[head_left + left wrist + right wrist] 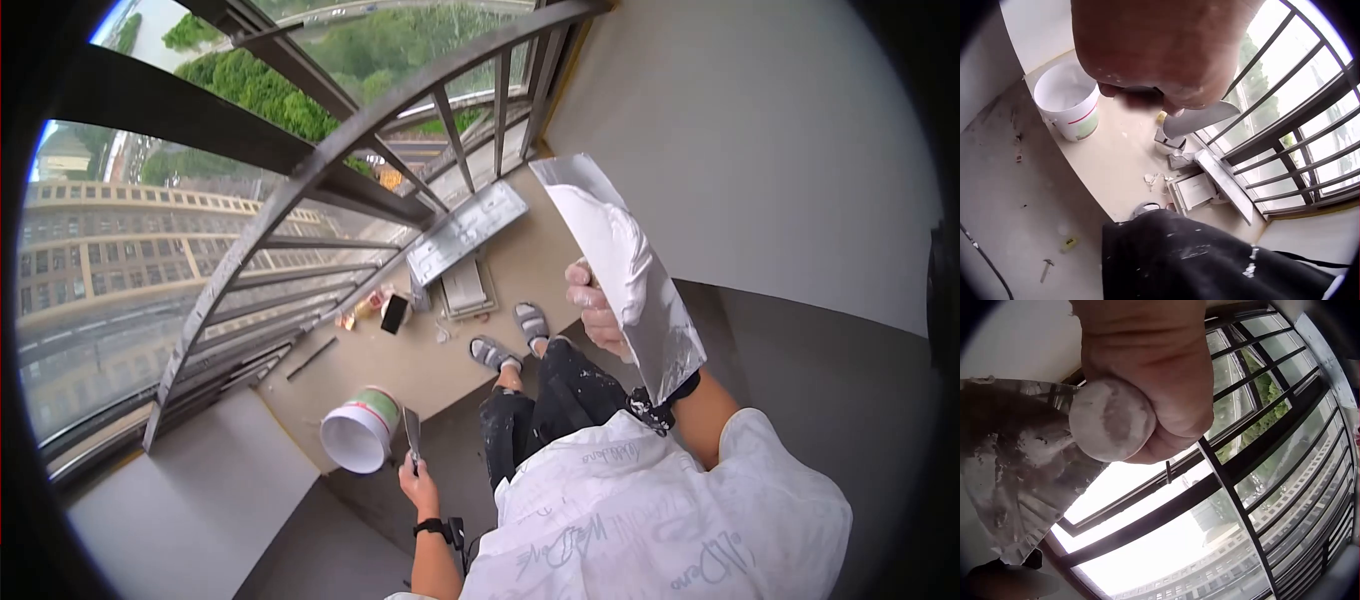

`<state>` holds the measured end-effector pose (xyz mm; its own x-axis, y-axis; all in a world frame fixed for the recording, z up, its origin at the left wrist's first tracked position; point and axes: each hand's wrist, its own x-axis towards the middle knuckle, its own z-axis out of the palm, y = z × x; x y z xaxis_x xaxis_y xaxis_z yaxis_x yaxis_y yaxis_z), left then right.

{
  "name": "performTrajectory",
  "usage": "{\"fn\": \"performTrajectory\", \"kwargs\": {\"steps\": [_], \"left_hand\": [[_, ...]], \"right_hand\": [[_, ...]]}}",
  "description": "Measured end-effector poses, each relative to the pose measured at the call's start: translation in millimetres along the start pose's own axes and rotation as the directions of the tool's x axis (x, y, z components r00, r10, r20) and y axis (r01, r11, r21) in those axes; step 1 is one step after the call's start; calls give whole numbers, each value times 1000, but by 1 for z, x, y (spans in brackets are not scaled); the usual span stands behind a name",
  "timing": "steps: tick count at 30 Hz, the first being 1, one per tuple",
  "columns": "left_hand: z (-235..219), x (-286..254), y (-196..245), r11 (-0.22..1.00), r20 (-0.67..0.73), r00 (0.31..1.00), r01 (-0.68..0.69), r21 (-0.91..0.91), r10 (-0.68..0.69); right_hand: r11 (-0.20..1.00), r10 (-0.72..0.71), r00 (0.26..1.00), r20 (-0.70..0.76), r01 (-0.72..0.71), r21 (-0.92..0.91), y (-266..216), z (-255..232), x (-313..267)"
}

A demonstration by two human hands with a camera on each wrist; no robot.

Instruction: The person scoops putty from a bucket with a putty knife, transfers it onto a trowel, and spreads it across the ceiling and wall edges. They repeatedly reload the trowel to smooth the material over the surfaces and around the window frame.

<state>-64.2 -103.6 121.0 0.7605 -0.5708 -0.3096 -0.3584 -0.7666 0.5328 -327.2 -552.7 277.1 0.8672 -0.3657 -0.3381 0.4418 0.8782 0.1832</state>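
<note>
In the head view my right hand [597,312], smeared with white, grips a plastering trowel by its handle. Its wide metal plate [675,345] is tilted, with a thick band of white putty [625,255] along it. From the right wrist, the trowel's round, spattered handle end [1113,419] pokes out of my fist [1154,369]. Down low, my left hand [420,488] holds a putty knife [412,432], blade pointing up and away beside the bucket. The left wrist view shows that knife's blade [1204,119] beyond my curled fingers [1141,99].
A white bucket [378,403] stands on the ledge [440,372] near my left hand. A long metal panel [468,232], a black phone-like slab [395,314] and small litter lie ahead. Curved railings [270,215] line the window; a wall [740,150] rises at right. A hammer [1046,270] lies on the lower floor.
</note>
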Motion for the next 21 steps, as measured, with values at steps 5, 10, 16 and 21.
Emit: {"fn": "performTrajectory", "kwargs": {"steps": [5,10,16,21], "left_hand": [[1,33,22,998,6,999,-47,-32,47],[-1,90,17,996,25,996,-86,4,86],[-5,144,62,982,-72,981,-182,-50,179],[2,182,83,978,-3,979,-202,-57,202]], "right_hand": [[998,-34,997,64,30,57,-5,-17,-1],[995,-91,993,69,88,54,-21,-35,-16],[987,-102,952,288,61,149,-38,-62,-8],[990,-132,964,231,115,85,-49,-61,-5]]}}
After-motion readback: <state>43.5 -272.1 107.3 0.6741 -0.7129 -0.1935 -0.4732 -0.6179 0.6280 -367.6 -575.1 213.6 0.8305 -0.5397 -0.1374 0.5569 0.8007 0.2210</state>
